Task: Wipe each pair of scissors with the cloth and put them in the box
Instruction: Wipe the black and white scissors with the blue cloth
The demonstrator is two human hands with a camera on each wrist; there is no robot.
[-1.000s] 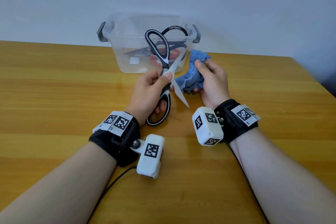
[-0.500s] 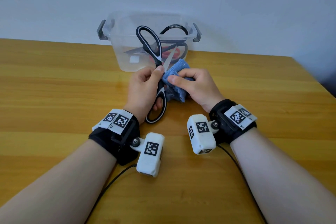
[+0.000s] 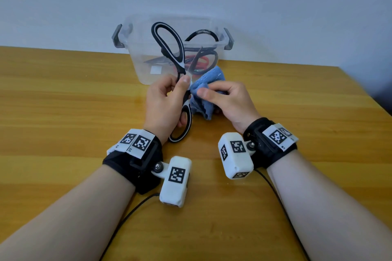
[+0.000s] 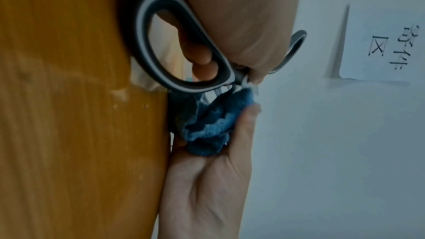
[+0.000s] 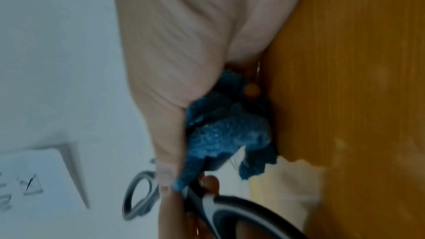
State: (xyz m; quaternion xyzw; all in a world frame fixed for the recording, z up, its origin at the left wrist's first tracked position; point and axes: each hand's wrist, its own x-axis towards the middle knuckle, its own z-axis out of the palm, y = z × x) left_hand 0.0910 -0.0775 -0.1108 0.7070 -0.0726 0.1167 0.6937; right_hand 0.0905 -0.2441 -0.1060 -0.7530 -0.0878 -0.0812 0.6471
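Note:
My left hand [image 3: 167, 99] grips black-and-white scissors [image 3: 169, 48] near their pivot, held spread open above the wooden table [image 3: 63, 112]. One handle loop rises in front of the box, the other [image 4: 184, 48] lies under my palm with fingers through it. My right hand [image 3: 224, 99] pinches a crumpled blue cloth [image 3: 203, 91] wrapped round one blade close to the pivot; that blade is hidden by the cloth [image 4: 211, 121]. The other blade [image 3: 195, 59] points up toward the box. The same cloth [image 5: 220, 134] fills my right palm.
A clear plastic box [image 3: 135, 63] with grey latches stands at the table's far edge against the wall. It holds other scissors, one with black handles [image 3: 203, 34] and one with red handles [image 3: 201, 62]. Cables trail from both wrist cameras.
My right hand has brought the cloth from beside the scissors onto the blade and slid it in to the pivot. The left hand has tilted the scissors, their upper loop swinging left.

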